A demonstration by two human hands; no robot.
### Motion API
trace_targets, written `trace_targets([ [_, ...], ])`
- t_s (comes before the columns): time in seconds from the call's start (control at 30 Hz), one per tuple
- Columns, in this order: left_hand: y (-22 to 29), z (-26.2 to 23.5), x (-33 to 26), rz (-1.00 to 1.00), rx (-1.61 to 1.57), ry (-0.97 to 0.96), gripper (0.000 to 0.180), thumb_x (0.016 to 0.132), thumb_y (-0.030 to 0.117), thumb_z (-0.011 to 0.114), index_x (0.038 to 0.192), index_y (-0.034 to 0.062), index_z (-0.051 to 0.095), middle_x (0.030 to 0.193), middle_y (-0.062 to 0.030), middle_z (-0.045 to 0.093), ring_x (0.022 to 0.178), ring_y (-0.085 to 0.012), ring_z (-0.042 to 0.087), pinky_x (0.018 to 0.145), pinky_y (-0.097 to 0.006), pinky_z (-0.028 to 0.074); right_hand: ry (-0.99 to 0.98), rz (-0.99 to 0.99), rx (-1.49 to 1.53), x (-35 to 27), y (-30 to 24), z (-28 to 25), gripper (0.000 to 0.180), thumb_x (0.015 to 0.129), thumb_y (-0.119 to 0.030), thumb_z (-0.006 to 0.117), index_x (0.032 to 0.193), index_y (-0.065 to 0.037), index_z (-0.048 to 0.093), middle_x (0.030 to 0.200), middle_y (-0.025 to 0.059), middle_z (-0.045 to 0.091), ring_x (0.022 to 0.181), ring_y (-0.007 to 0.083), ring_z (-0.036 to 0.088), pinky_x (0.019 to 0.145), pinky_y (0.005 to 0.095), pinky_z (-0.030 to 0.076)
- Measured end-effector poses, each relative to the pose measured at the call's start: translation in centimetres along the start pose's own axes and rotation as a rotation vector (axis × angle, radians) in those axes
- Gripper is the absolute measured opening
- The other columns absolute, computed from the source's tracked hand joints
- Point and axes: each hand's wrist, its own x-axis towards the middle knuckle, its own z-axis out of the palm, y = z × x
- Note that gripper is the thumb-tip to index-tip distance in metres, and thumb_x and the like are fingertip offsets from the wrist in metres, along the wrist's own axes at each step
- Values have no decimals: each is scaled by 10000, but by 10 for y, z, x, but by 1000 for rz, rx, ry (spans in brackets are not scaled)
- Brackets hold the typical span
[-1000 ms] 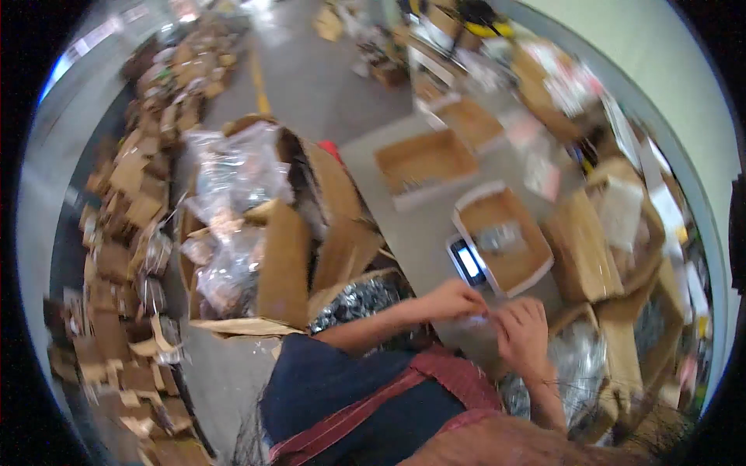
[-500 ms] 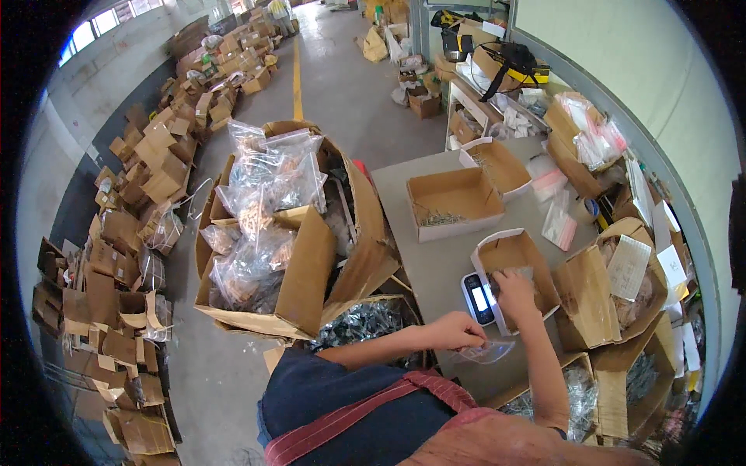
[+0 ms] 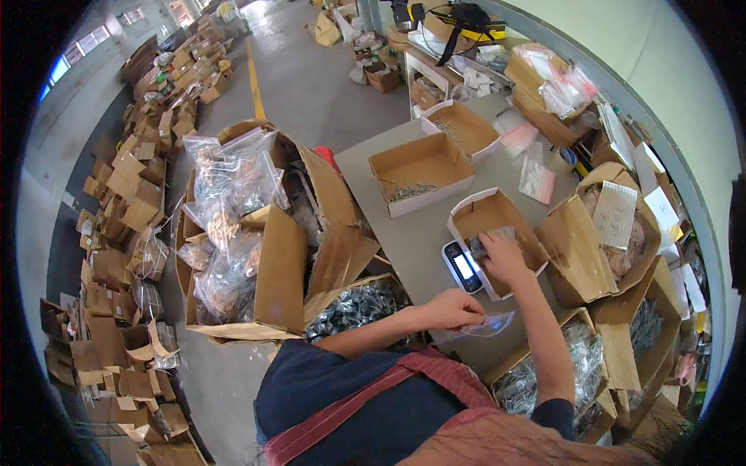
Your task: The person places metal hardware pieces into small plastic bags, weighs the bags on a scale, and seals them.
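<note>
My left hand [image 3: 457, 308] pinches a small clear plastic bag [image 3: 489, 324] and holds it just above the grey table [image 3: 404, 241]. My right hand [image 3: 501, 258] reaches into an open cardboard box [image 3: 497, 221] that sits on a small digital scale [image 3: 463, 267]. Its fingers rest on small metal parts in the box; what they grip is hidden. Below my right forearm stands a box filled with bagged metal parts [image 3: 544, 373].
Two more open cardboard boxes [image 3: 420, 172] [image 3: 465, 128] stand farther back on the table. A large carton stuffed with clear bags [image 3: 233, 233] is at my left on the floor. Open boxes [image 3: 598, 233] crowd the right side. Flattened cartons [image 3: 124, 194] line the far left wall.
My right hand moved up from the clear bag into the box on the scale. My left hand stayed holding the bag. The view swung to show more of the table.
</note>
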Motion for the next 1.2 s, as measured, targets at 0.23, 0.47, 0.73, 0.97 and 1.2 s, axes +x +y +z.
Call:
trace_targets([
  [0.23, 2, -9, -2, -75, 23, 44, 264, 888, 279, 659, 1030, 73, 743, 685, -19, 657, 535, -82, 560, 484, -256, 454, 251, 155, 202, 12, 21, 12, 149, 852, -137, 551, 978, -73, 600, 881, 201, 647, 860, 410, 620, 741, 538, 485],
  [0.47, -1, -20, 0, -94, -73, 81, 267, 922, 254, 635, 1038, 38, 740, 659, 13, 590, 566, -58, 517, 497, -228, 395, 161, 568, 1450, -17, 8, -53, 283, 888, -175, 635, 1131, -33, 665, 923, 20, 700, 824, 116, 626, 726, 297, 500],
  [0.73, 0, -25, 9, -237, -76, 6, 210, 863, 194, 663, 960, 16, 723, 676, 40, 575, 586, -53, 523, 508, -211, 392, -82, 327, 1377, -85, -44, -97, 246, 954, -138, 595, 1166, -26, 647, 1024, -8, 670, 976, 87, 593, 890, 261, 458],
  [0.97, -7, -23, 7, -170, -222, 62, 289, 842, 151, 616, 1072, 6, 715, 648, -8, 586, 525, -60, 505, 469, -230, 389, -152, 263, 1171, -94, -49, -115, 198, 916, -25, 579, 1087, -29, 680, 1036, 38, 683, 972, 114, 618, 843, 289, 494],
  [1.2, -11, -27, 5, -63, -165, 43, 267, 880, 134, 594, 1081, 5, 713, 661, 5, 596, 548, -60, 504, 495, -231, 398, -244, -39, 864, -85, -72, -137, 294, 777, 44, 582, 1032, -47, 696, 935, 113, 656, 893, 265, 635, 784, 352, 505],
])
